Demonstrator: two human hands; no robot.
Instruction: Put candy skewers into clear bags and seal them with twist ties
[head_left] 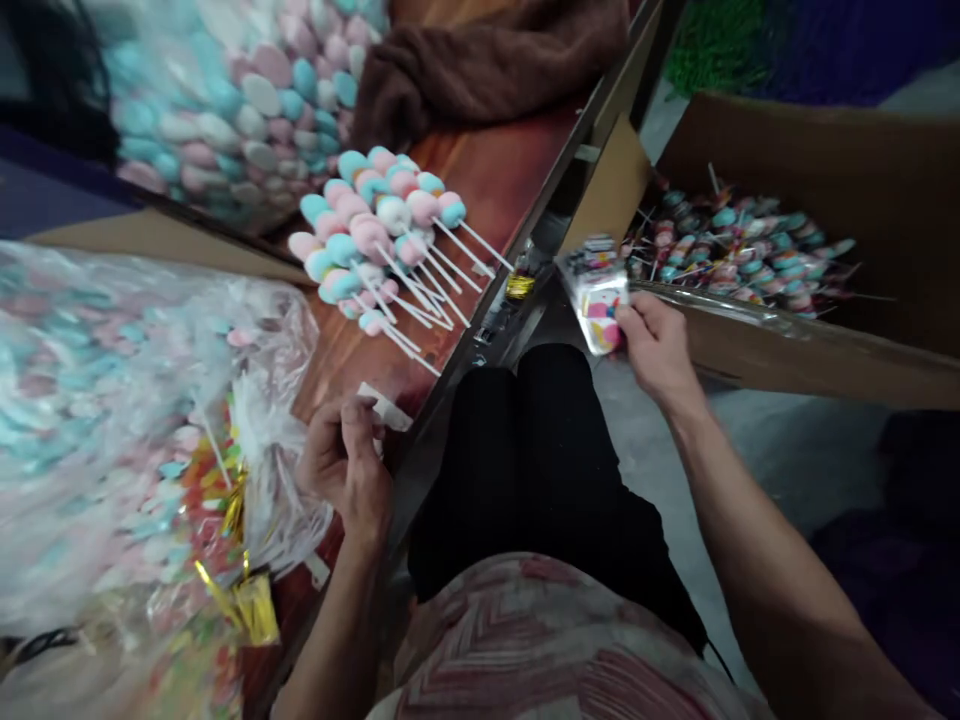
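My left hand is closed at the table's front edge, its fingertips pinching a small whitish slip. In my right hand are printed, shiny plastic bags, gripped at their lower corner beside the open carton. On the table, beyond my left hand, lie several marshmallow skewers in pink, blue and white, stacked in rows with their white sticks pointing toward me. Neither hand touches them.
A carton at the right holds many wrapped marshmallow skewers. Clear bags of loose marshmallows stand at the back left and left. Gold twist ties lie near the left bag. A brown cloth rests on the wooden table.
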